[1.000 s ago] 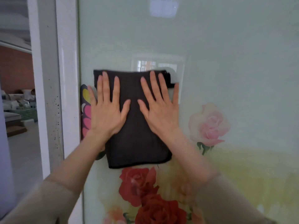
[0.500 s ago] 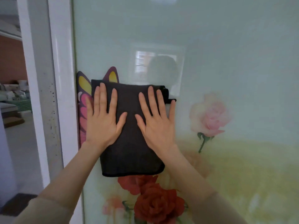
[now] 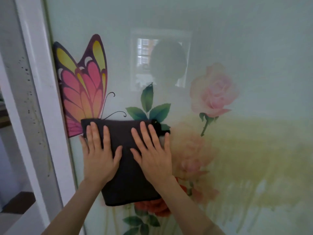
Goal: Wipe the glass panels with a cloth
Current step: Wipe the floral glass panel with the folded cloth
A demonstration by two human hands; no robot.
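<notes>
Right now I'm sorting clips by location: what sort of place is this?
Likely a home, at a decorated glass door. The glass panel bears a printed butterfly and rose, sits in a white frame, and reflects a window.

The upright glass panel [image 3: 245,39] bore a dark folded cloth [image 3: 127,175] flat against its lower left, near the white frame [image 3: 52,126]. A butterfly picture [image 3: 83,85] and a pink rose [image 3: 213,92] showed on its surface.
</notes>
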